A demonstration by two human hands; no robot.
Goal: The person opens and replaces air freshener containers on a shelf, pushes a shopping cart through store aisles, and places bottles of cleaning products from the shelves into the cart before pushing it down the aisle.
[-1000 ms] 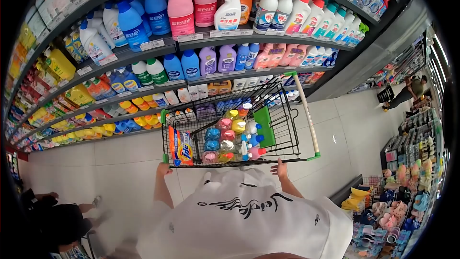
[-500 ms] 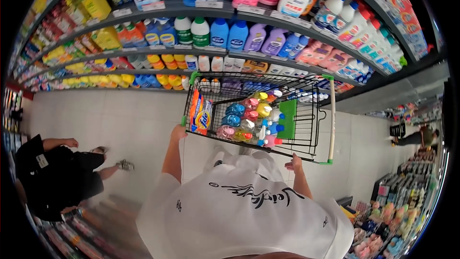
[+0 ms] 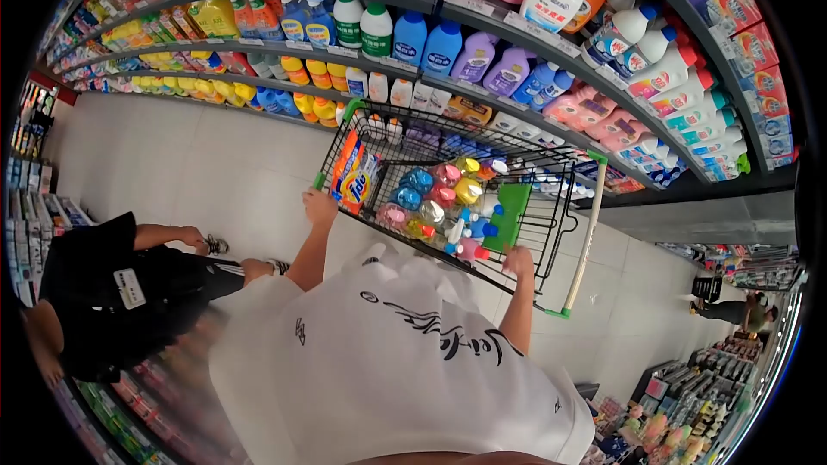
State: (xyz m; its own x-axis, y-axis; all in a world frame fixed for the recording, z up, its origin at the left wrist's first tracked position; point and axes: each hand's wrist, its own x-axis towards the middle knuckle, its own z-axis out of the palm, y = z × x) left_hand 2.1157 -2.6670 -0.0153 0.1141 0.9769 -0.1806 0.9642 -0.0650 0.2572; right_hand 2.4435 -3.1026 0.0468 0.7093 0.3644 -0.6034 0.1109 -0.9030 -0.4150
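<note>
A black wire shopping cart (image 3: 551,245) with green corners stands in front of me, slightly tilted across the view. Inside it lie an orange Tide detergent bag (image 3: 353,176) at the left end and several bottles (image 3: 431,198) with blue, pink, yellow and red caps or bodies. A green panel (image 3: 508,215) sits near the handle end. My left hand (image 3: 320,206) is closed on the cart's near left corner. Along the near rim, right of the bottles, my right hand (image 3: 519,261) is closed on the cart's edge; its fingertips are partly hidden. The pale handle bar (image 3: 586,237) is untouched.
Shelves of cleaning bottles (image 3: 444,47) run along the far side, close to the cart. A person in black (image 3: 129,284) stands at my left. Another person (image 3: 741,312) is far off at the right. Display racks (image 3: 680,396) stand at the lower right.
The cart has turned a little clockwise in view. My right hand has moved from loosely beside the rim up onto it; my left hand stays at the corner. The person in black has come closer.
</note>
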